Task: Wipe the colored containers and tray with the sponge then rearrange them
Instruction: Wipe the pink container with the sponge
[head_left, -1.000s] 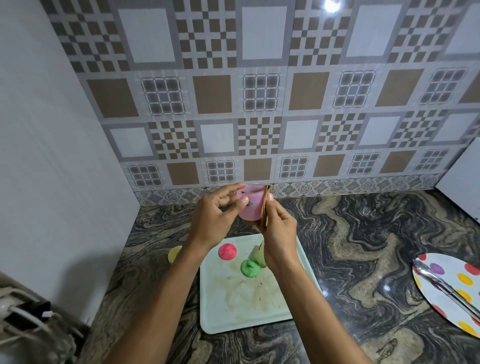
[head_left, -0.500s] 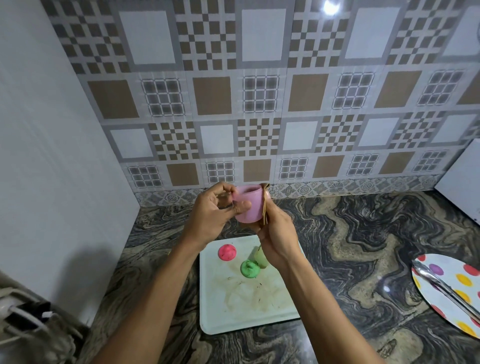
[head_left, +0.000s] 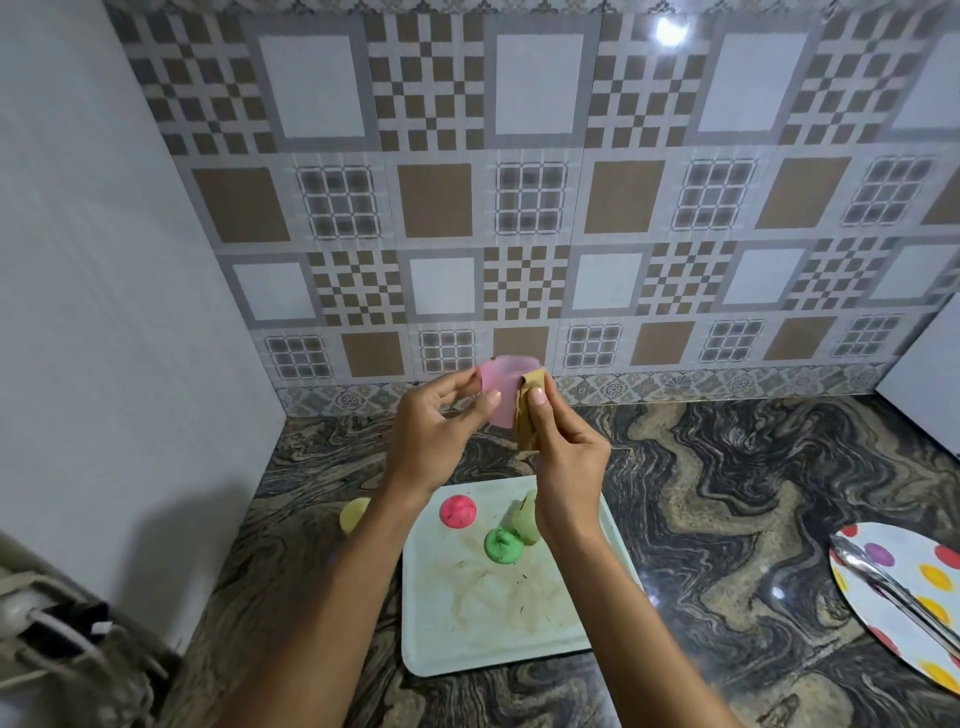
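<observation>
My left hand (head_left: 434, 434) pinches a small pink container (head_left: 501, 392) by its rim and side, raised above the counter. Against the container's right side my right hand (head_left: 563, 457) presses a thin tan sponge (head_left: 527, 413), gripped between thumb and fingers. Below them lies a pale tray (head_left: 493, 623) with brown smears. On it stand a red container (head_left: 458, 511) and a green container (head_left: 503, 544), both upside down, and a light green container (head_left: 524, 519) partly hidden by my right wrist. A yellow container (head_left: 355, 514) sits on the counter left of the tray.
A polka-dot plate (head_left: 914, 587) with metal tongs (head_left: 893, 592) on it lies at the right edge of the dark marble counter (head_left: 727, 493). A tiled wall stands behind, a white wall on the left. Cables and a bag sit at the lower left.
The pink container has turned in my left hand. My right hand has shifted the sponge along its right side. The containers on the tray have not moved.
</observation>
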